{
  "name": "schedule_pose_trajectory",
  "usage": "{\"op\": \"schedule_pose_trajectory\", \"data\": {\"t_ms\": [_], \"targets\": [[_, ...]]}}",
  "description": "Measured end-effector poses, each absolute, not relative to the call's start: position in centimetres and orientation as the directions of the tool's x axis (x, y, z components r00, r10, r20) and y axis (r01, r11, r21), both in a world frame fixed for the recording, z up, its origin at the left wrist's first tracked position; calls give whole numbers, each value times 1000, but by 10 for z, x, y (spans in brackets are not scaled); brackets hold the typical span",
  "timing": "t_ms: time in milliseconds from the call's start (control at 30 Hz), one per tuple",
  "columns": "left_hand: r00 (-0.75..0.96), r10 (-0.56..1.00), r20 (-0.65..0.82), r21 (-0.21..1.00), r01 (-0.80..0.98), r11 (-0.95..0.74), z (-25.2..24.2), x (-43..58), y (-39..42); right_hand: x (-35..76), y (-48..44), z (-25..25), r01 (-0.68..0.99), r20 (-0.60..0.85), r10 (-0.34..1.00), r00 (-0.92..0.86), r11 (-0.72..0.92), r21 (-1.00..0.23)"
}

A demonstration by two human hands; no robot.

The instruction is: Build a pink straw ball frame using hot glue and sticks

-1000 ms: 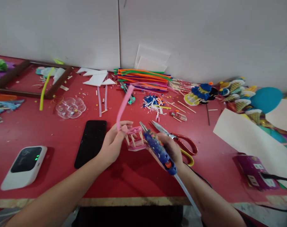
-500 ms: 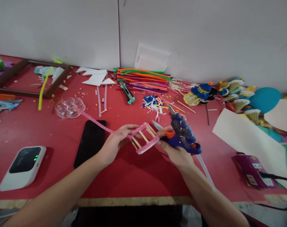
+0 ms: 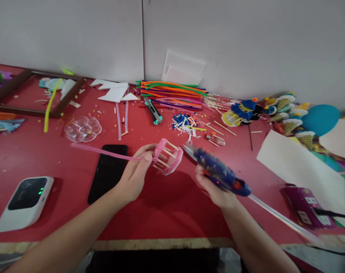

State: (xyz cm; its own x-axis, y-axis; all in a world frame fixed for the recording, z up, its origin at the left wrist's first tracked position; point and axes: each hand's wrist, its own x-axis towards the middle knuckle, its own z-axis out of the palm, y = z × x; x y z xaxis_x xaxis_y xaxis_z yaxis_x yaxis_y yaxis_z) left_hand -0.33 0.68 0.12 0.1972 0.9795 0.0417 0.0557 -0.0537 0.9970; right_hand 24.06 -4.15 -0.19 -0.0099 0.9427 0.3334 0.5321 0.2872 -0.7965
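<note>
My left hand (image 3: 138, 172) pinches a small pink frame (image 3: 175, 162) made of two pink fuzzy rings joined by short wooden sticks. A long pink pipe cleaner (image 3: 101, 151) trails from it to the left, over a black phone (image 3: 109, 170). Wrapped round the handle of a blue glue gun (image 3: 222, 170) is my right hand (image 3: 215, 189). The gun's nozzle, a little blurred, points left toward the frame but stands apart from it. A clear glue stick (image 3: 283, 218) sticks out of its back end. Pointed metal blades (image 3: 189, 151) show behind the nozzle; their handles are hidden.
Bundled pipe cleaners (image 3: 172, 94), a utility knife (image 3: 153, 110) and a heap of cut bits (image 3: 185, 123) lie beyond my hands. A clear flower-shaped palette (image 3: 82, 129) and a white device (image 3: 24, 203) are left; a purple power socket (image 3: 306, 206) is right.
My right hand has let go of the pink frame and swung the glue gun to a flatter, leftward angle. The frame has turned in my left hand; its pipe cleaner has dropped lower.
</note>
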Motion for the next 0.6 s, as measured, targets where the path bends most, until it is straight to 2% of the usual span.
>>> {"op": "schedule_pose_trajectory", "data": {"t_ms": [67,167,367,600], "targets": [[190,973,135,969,180,-170,3,-5,6,239,-41,4,509,419,898,-135,426,-748],[193,963,188,937,259,-235,2,-8,4,233,-37,13,493,517,808,-282,584,-645],[264,906,330,856,321,-406,1,-11,3,229,-33,12,538,573,760,-307,635,-554],[283,895,344,853,305,-424,-2,-10,1,228,-33,10,598,559,761,-328,626,-501]]}}
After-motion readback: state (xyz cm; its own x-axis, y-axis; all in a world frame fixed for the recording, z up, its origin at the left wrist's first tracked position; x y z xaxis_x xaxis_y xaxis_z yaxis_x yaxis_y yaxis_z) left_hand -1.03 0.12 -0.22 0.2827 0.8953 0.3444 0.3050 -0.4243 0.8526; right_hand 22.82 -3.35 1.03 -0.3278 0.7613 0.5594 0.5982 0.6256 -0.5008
